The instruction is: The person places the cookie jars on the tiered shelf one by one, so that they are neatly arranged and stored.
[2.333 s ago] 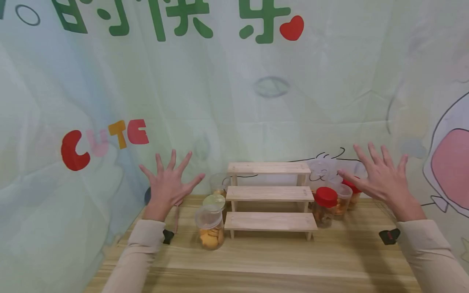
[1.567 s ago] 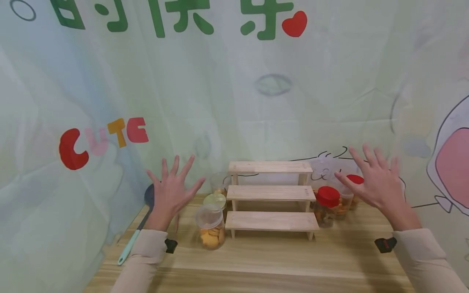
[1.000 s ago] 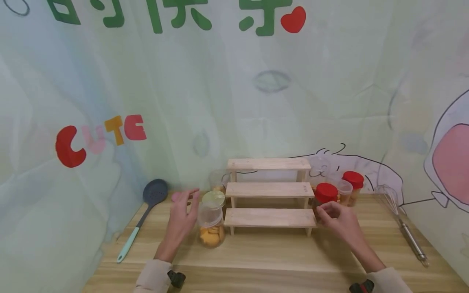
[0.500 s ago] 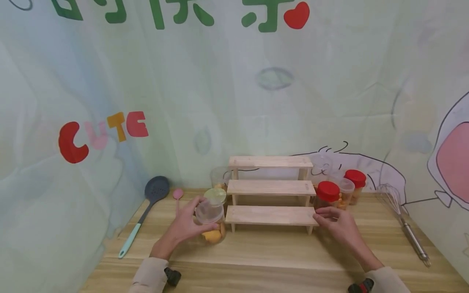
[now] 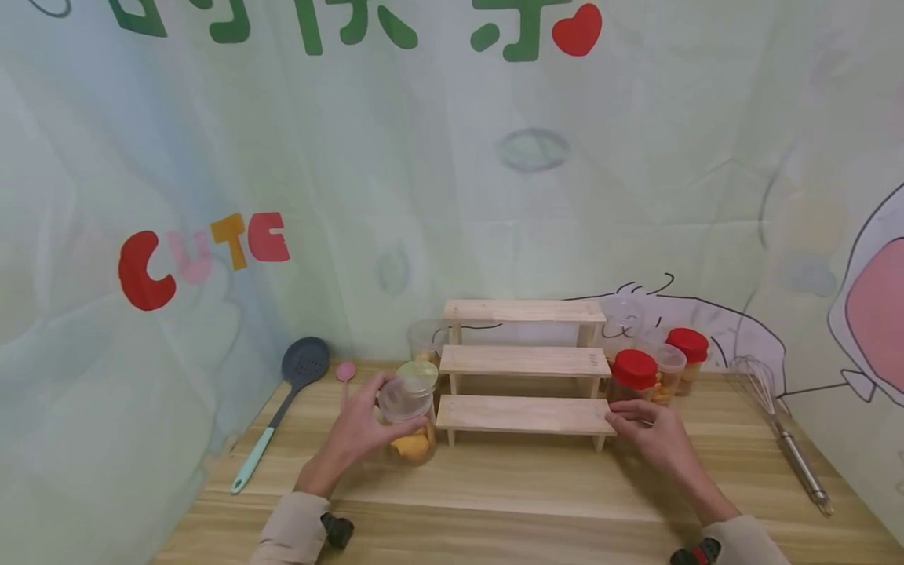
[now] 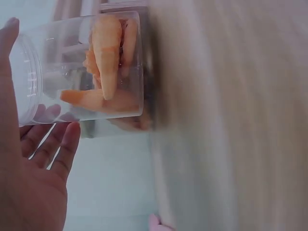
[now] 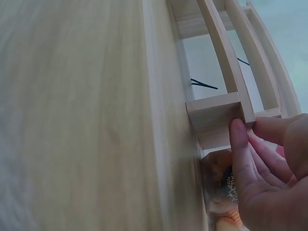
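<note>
A clear plastic jar with orange biscuits inside point(image 5: 412, 447) stands left of the three-tier wooden rack point(image 5: 523, 413). Around its upper part, near the clear lid point(image 5: 406, 399), my left hand point(image 5: 362, 428) has its thumb on the near side and fingers on the far side. The left wrist view shows the same jar point(image 6: 108, 62) sideways, fingertips against its wall. My right hand point(image 5: 653, 433) pinches the right end of the rack's lowest shelf. Up close in the right wrist view, thumb and fingers of the right hand point(image 7: 269, 163) meet at the shelf's corner point(image 7: 246, 113).
Behind the held jar are a green-lidded jar point(image 5: 418, 375) and another clear one point(image 5: 426, 339). Several jars, two with red lids point(image 5: 634, 369), stand right of the rack. A slotted skimmer point(image 5: 306, 362) and pink spoon point(image 5: 345, 371) lie left, a whisk point(image 5: 794, 455) right.
Both hands came down from spread-fingered positions above the table. The left took hold of the biscuit jar, and the right took hold of the lowest shelf's end. The jar has shifted slightly.
</note>
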